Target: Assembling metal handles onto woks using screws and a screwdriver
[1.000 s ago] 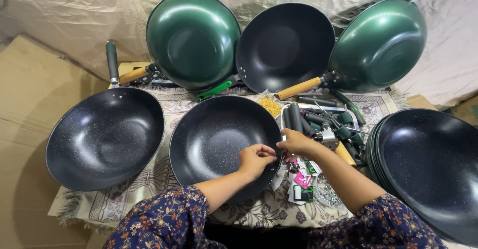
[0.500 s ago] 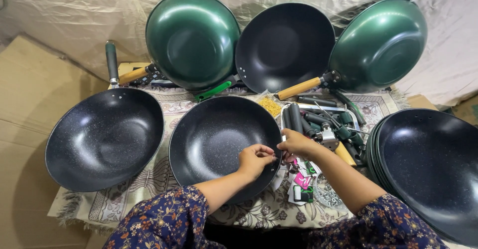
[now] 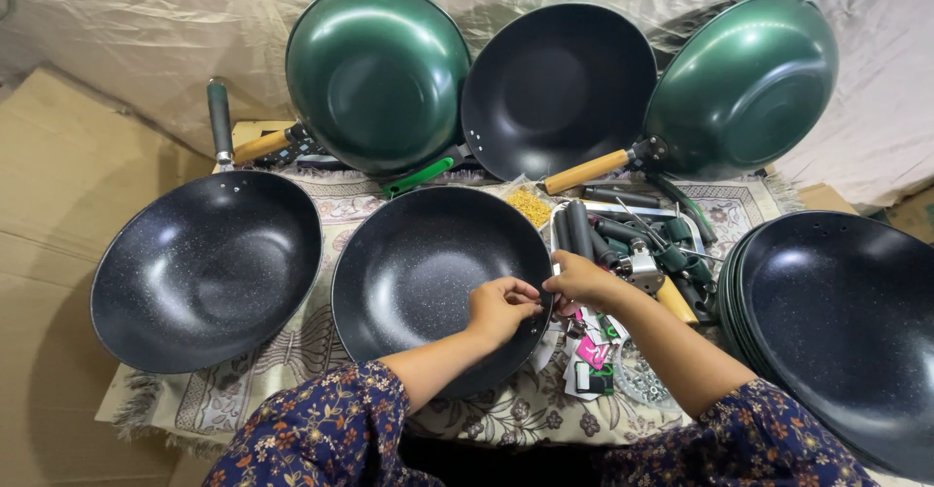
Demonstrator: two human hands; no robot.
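A black speckled wok (image 3: 418, 273) without a handle sits in the middle of the patterned cloth. My left hand (image 3: 501, 307) rests inside its right rim with fingers pinched together. My right hand (image 3: 576, 281) is just outside the same rim, fingers pinched toward the left hand. Both seem to pinch something small at the rim; I cannot tell what it is. Small tags and cards (image 3: 592, 356) lie under my right wrist.
Another black wok (image 3: 204, 268) with a grey handle lies at left. Two green woks (image 3: 375, 73) (image 3: 744, 83) and a black one (image 3: 555, 88) lean on the back sheet. A wok stack (image 3: 837, 331) is at right. Loose handles and tools (image 3: 632, 244) fill a tray. Cardboard (image 3: 49, 253) lies left.
Both hands stay pinched at the middle wok's right rim; only slight finger movement shows. Nothing else has moved.
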